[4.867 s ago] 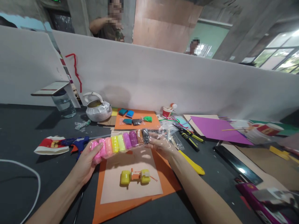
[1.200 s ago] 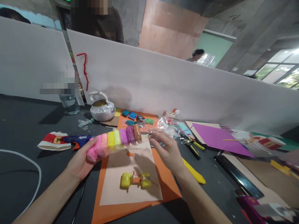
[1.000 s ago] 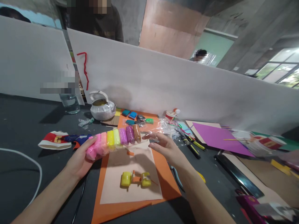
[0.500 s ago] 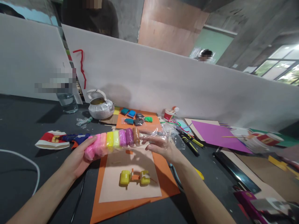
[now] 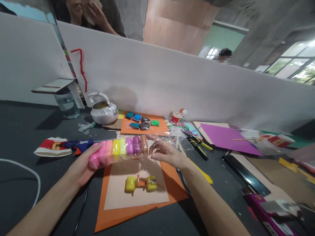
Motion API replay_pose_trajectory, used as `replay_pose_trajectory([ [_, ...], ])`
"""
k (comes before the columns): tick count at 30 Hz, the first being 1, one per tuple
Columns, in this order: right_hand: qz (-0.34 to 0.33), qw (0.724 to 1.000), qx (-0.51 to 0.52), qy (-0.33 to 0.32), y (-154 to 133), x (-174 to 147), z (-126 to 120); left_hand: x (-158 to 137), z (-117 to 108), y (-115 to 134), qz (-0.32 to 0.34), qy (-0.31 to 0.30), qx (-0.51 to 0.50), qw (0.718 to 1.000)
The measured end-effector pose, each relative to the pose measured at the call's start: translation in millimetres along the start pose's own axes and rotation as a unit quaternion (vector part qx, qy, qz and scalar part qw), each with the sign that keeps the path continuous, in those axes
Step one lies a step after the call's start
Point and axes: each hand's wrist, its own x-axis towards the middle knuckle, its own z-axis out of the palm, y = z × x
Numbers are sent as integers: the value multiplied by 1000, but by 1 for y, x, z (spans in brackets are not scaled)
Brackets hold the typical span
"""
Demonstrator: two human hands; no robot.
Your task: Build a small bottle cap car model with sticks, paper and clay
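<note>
My left hand (image 5: 86,164) is closed around the pink end of a clear plastic pack of modelling clay (image 5: 123,147), a row of pink, orange, yellow, green, purple and brown pieces. At the brown end, my right hand (image 5: 169,152) has bent fingers and a thumb held apart, with loose clear wrapping about the fingertips. Whether the fingertips touch the brown clay is hard to see. Below the pack, a small model with two yellow blocks joined by an orange middle (image 5: 141,183) lies on a pale sheet (image 5: 135,203) over orange paper (image 5: 105,224).
A glue gun (image 5: 78,146) and a red-and-white paper cup (image 5: 52,147) lie left. Behind stand a silver kettle (image 5: 104,113) and a water jar (image 5: 66,105). Small clay packets (image 5: 145,124) sit on orange paper. Pliers (image 5: 199,149), purple paper (image 5: 226,139) and a black case (image 5: 243,173) are right.
My right hand's fingers have moved closer to the brown end, and the loose wrapping has shifted. My left hand keeps its hold. The view has shifted slightly.
</note>
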Motion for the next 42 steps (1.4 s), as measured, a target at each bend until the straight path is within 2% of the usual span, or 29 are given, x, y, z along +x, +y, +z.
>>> replay_pose_trajectory([
  [8,4,1000,8,20,2,2,5,-2,4,6,11,5,-6,1000],
  [19,-13,998,28,46,-7,0,11,4,-3,9,39,11,-26,999],
  [29,-18,997,60,41,-10,-1,7,6,-7,21,79,8,-34,996],
  [36,-30,990,57,124,1,0,-2,9,-13,26,95,-1,-34,995],
  [42,-11,985,19,169,-4,9,4,5,-9,23,88,-12,-26,996],
])
